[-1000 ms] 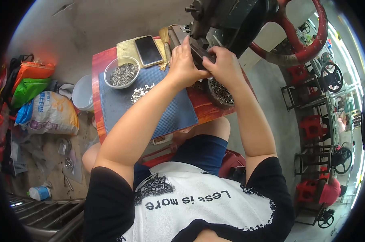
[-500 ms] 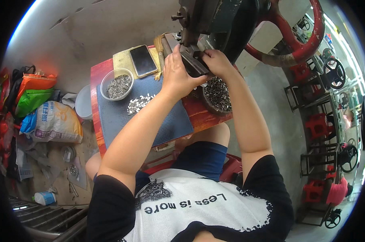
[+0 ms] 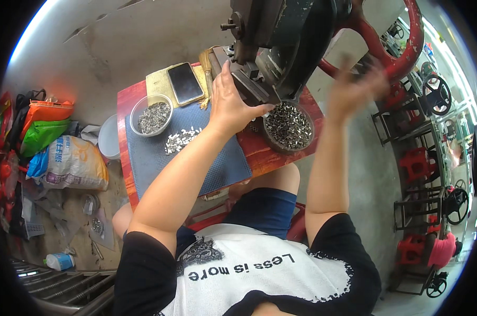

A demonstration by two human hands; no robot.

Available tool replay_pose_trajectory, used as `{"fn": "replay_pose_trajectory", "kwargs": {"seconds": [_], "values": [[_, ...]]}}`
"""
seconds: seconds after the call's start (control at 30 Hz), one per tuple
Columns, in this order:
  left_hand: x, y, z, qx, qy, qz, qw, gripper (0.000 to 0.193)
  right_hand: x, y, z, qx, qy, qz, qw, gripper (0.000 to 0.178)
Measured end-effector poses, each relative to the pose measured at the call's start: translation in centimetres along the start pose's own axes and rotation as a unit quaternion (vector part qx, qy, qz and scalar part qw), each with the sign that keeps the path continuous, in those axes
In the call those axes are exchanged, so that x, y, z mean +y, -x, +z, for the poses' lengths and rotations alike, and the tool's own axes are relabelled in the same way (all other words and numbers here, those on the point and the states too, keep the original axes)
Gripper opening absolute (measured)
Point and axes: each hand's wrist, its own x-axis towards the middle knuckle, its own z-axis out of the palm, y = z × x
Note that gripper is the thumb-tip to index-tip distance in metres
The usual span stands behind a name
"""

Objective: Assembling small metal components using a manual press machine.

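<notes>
My left hand (image 3: 229, 105) lies along the left side of a dark metal block (image 3: 253, 88) under the head of a hand press (image 3: 272, 31). Its fingers reach up one side and the thumb rests at the near end, so the block sits in its grip. Smeared by motion, my right hand (image 3: 354, 87) is in the air at the rim of the press's red wheel (image 3: 394, 71); whether it touches the wheel cannot be made out. Just below the block stands a round tub of small dark and silvery metal pieces (image 3: 288, 126). Small white-silver pieces (image 3: 181, 140) lie loose on a blue mat (image 3: 217, 163).
On the red table (image 3: 265, 163) are a clear bowl of thin metal parts (image 3: 152, 116), a phone (image 3: 186, 83) on a yellow cloth, and a brush (image 3: 206, 63). Bags (image 3: 72, 163) and a white bucket (image 3: 110, 136) stand at left. Red stools (image 3: 415, 163) and wheeled presses line the right.
My right hand has left the metal block and moved right to the red wheel, uncovering the tub of pieces. My left hand stays at the block.
</notes>
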Motion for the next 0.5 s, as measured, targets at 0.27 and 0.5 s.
{"fn": "replay_pose_trajectory", "kwargs": {"seconds": [0.27,0.5], "values": [[-1.1,-0.6,0.4,0.007,-0.011,-0.012,1.000,0.132,9.8,-3.4,-0.8,-0.047,0.002,0.137,0.990,0.074],[-4.4,-5.7,-0.2,-0.095,0.034,-0.018,0.995,0.137,8.5,-15.9,-3.1,-0.241,0.014,0.157,0.958,0.049]]}}
